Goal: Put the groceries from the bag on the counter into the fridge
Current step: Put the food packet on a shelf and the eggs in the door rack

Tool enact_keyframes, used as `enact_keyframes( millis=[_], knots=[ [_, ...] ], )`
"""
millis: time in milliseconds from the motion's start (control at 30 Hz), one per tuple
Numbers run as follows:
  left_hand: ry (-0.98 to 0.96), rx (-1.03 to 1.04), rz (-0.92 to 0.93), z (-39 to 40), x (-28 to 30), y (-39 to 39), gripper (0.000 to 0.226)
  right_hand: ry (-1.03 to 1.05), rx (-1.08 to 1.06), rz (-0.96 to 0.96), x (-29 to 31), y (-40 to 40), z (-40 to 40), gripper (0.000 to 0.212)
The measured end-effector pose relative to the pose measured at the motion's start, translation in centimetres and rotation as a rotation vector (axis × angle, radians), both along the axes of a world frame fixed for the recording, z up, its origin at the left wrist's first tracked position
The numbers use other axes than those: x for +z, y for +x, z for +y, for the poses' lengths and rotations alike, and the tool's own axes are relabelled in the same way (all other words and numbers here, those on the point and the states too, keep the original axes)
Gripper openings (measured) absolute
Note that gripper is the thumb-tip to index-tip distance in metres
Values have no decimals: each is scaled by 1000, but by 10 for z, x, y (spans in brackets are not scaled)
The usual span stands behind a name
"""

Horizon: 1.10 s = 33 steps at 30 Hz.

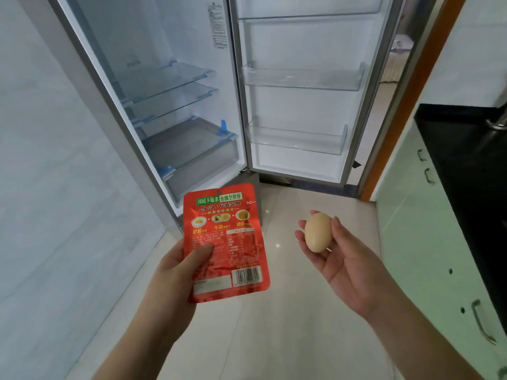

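Head view: we hold two groceries before the open fridge.
Our left hand pinches a flat red foil snack packet, thumb on its printed face; our right hand, palm up, cradles a pale brown egg in curled fingers. Beyond stand the white fridge's glass shelves and clear door bins.

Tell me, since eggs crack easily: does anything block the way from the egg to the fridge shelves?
Nothing visible does. The fridge door stands wide open, and only bare floor lies between the egg in the right hand and the glass shelves.
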State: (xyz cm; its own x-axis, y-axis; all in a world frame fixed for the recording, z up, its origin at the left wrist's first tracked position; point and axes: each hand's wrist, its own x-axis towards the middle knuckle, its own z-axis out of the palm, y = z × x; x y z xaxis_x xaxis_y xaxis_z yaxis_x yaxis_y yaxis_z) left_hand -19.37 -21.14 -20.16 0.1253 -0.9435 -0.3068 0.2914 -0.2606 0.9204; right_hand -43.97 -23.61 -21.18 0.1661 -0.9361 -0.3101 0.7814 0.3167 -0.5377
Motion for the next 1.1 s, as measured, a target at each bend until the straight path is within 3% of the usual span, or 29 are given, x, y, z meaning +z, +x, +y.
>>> enact_keyframes(
  millis=[200, 333, 533, 900, 1100],
  knots=[
    [-31, 16, 13, -75, 1, 31, 27, -13, 8, 67, 3, 39, -79, 44],
    [-50, -23, 49, -133, 11, 56, 34, -43, -12, 98, 14, 73, -134, 48],
    [-71, -103, 22, -215, 31, 90, 25, -99, -64, 119, 35, 97, -207, 45],
    [-43, -139, 100, -320, 33, 72, 21, -171, -145, 213, 56, 67, -305, 44],
    [-90, -158, 49, -381, 38, 34, 30, -195, -110, 232, 52, 34, -359, 44]
  ],
)
